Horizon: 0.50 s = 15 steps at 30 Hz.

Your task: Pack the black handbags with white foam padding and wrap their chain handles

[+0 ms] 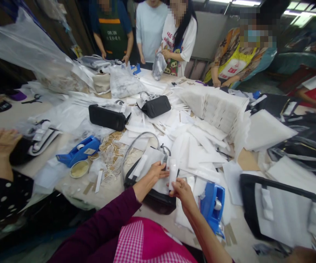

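A black handbag [158,201] lies at the table's front edge, its face covered by a white foam sheet [149,164]. A thin strap loops up at its back left. My left hand [155,175] rests on the sheet, fingers stretched toward a white wrapped strip [172,173] at the bag's right side. My right hand [182,190] pinches the lower end of that strip between thumb and fingers. Just right of my right hand stands a blue tape dispenser [213,208].
White foam sheets [199,146] pile up beyond the bag. Two black bags [106,117] lie further back, another [278,208] at right. A second blue dispenser [80,150] and round tin [79,169] are left. Several people stand around; a co-worker's hands [3,144] are at far left.
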{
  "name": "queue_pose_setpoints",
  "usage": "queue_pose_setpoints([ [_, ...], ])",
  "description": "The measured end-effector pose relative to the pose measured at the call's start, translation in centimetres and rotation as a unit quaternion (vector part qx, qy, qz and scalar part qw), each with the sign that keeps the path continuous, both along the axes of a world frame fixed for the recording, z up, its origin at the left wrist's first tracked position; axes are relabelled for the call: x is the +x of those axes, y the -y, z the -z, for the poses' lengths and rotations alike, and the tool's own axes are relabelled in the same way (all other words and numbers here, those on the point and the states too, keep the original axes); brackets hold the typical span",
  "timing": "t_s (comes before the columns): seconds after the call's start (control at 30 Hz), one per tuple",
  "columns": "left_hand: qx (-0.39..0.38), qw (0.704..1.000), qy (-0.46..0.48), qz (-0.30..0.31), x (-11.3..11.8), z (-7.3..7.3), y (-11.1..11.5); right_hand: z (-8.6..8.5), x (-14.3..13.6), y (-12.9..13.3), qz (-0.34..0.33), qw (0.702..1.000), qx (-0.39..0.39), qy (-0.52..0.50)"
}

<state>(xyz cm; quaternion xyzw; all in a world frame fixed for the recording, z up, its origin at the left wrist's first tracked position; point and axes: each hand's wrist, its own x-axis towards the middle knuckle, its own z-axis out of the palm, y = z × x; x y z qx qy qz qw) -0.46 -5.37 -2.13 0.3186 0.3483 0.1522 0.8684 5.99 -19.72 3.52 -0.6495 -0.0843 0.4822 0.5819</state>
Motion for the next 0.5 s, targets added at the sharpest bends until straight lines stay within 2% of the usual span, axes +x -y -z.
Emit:
queue_pose_setpoints([
  [0.2, -0.017, 0.999, -0.027, -0.009, -0.2, 1.2, 3.4, 2.6, -1.0, -0.7, 0.012, 1.000, 0.014, 0.022],
  [0.3, -0.027, 0.999, -0.011, -0.028, -0.8, 1.2, 3.8, 3.6, -0.9, -0.9, 0.017, 1.000, 0.004, 0.011],
  [0.4, -0.038, 0.999, 0.010, -0.018, -1.1, 0.9, 3.7, 3.9, -0.8, -1.0, 0.000, 1.000, -0.002, 0.012],
  [0.5, -0.005, 1.000, 0.024, -0.006, -1.2, 0.6, 3.9, 3.9, -0.7, -1.1, -0.022, 1.000, -0.009, 0.018],
])
